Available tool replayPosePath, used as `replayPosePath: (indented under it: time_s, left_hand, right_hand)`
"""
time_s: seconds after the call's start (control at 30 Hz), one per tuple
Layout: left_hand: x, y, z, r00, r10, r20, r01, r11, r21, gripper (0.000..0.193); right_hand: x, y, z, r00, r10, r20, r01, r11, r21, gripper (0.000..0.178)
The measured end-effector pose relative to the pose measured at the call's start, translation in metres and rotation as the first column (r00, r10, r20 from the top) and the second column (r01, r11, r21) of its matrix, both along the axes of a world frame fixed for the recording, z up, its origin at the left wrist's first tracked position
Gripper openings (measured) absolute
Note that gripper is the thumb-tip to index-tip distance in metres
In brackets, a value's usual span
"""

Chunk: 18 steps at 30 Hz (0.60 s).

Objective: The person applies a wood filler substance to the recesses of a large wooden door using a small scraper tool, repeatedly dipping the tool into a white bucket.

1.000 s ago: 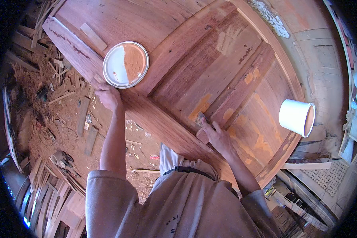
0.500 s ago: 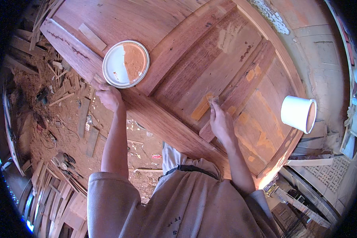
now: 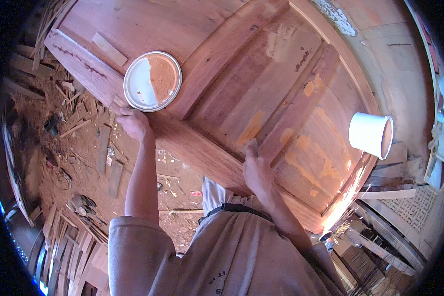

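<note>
The person leans over a big wooden door (image 3: pixel 222 79) that lies flat; the right hand (image 3: pixel 258 170) is curled around a small flat tool (image 3: pixel 253 146) and presses it on the wood by a yellow patch (image 3: pixel 251 128); the left hand (image 3: pixel 132 123) grips the door's near edge, fingers folded over it; a round lid (image 3: pixel 152 81) with white and brown paste sits on the door just above that hand; a white cup (image 3: pixel 371 134) stands well off to the right; wood scraps (image 3: pixel 74 148) cover the floor below.
</note>
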<state>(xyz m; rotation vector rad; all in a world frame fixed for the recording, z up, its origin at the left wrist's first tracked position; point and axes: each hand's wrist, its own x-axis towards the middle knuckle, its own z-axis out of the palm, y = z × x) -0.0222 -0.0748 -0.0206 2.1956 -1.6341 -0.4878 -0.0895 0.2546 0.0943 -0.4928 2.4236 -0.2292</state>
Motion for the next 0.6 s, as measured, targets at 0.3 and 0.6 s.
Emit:
replayPosePath:
  time_s: [0.3, 0.6]
  left_hand:
    - [-0.001, 0.002, 0.003, 1.000, 0.018, 0.002, -0.018, 1.000, 0.003, 0.053]
    - [0.000, -0.002, -0.004, 0.999, 0.029, 0.014, -0.028, 0.999, -0.044, 0.052]
  right_hand:
    - [-0.035, 0.048, 0.035, 0.966, -0.007, 0.258, 0.116, 0.905, -0.409, 0.048]
    - [-0.089, 0.084, -0.034, 0.973, 0.217, -0.085, -0.231, 0.940, -0.252, 0.051]
